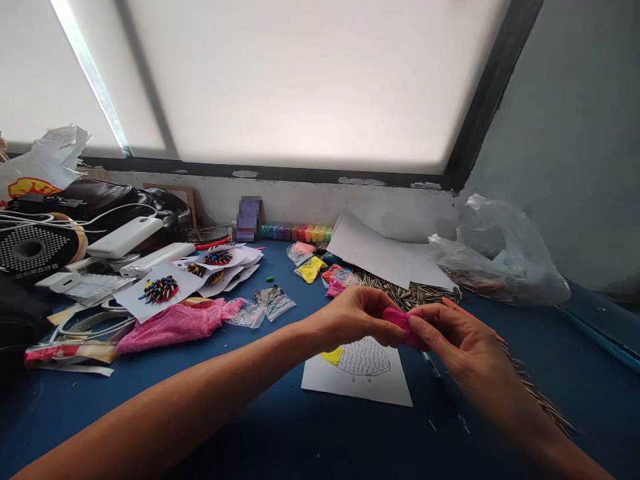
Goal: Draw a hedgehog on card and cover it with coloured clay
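Note:
Between my two hands is a lump of magenta modelling clay [397,317], pinched on its left by my left hand [357,317] and on its right by my right hand [453,333]. Both hands hover over the table, above a white paper card [357,393]. The card carries a line drawing of a round animal with a dotted body and thin legs, and yellow clay [333,355] covers its left end. My left hand hides the card's top edge. Sunflower seeds [415,293] lie in a pile behind my hands, with more along my right forearm.
Clay packets, one of them yellow [311,269], lie mid-table before a row of coloured clay blocks [300,233]. At left are seed-decorated cards [160,290], a pink cloth [173,325], white power banks [125,237] and cables. A plastic bag [505,260] stands back right, beside paper sheets [385,250].

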The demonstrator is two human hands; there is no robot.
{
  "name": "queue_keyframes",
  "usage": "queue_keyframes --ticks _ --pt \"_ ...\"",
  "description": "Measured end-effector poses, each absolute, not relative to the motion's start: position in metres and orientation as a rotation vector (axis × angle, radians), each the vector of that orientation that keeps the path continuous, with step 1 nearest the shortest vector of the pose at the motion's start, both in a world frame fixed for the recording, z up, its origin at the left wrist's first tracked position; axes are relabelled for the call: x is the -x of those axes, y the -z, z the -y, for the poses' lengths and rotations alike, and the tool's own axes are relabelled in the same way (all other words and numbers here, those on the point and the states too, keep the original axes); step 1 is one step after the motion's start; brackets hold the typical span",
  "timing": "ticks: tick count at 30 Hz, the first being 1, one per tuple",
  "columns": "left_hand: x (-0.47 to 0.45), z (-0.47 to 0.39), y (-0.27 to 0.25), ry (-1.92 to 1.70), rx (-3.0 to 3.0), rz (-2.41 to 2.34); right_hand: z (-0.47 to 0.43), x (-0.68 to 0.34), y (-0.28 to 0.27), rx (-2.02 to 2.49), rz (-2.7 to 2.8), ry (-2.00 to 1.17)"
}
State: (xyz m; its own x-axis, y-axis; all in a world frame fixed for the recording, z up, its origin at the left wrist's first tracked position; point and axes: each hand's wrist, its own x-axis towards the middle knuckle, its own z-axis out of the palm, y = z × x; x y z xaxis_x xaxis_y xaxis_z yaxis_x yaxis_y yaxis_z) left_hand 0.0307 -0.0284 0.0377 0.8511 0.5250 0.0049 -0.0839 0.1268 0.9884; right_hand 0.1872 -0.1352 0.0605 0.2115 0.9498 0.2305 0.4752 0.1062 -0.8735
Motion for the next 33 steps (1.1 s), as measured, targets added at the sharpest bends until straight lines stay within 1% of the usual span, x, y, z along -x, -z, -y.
queue_keyframes --ticks 3,8,13,18,23,28,33 --pt "-0.033 0.028 -0.034 -0.496 -1.376 -0.407 0.135 -0.188 -0.058 1.505 1.417 -0.636" --pt "-0.035 0.035 -0.037 -0.538 -1.352 -0.436 0.134 -0.190 -0.054 1.433 1.449 -0.791" --pt "-0.036 0.038 -0.036 -0.552 -1.350 -0.434 0.135 -0.192 -0.052 1.464 1.472 -0.708" --pt "-0.038 0.037 -0.029 -0.562 -1.379 -0.432 0.135 -0.191 -0.051 1.475 1.478 -0.770" --pt "-0.038 0.039 -0.029 -0.521 -1.369 -0.448 0.134 -0.191 -0.053 1.544 1.471 -0.580" --pt "-0.038 0.044 -0.032 -0.540 -1.350 -0.467 0.135 -0.188 -0.056 1.517 1.480 -0.667" --pt "-0.038 0.043 -0.034 -0.533 -1.271 -0.412 0.136 -0.187 -0.061 1.509 1.478 -0.558"
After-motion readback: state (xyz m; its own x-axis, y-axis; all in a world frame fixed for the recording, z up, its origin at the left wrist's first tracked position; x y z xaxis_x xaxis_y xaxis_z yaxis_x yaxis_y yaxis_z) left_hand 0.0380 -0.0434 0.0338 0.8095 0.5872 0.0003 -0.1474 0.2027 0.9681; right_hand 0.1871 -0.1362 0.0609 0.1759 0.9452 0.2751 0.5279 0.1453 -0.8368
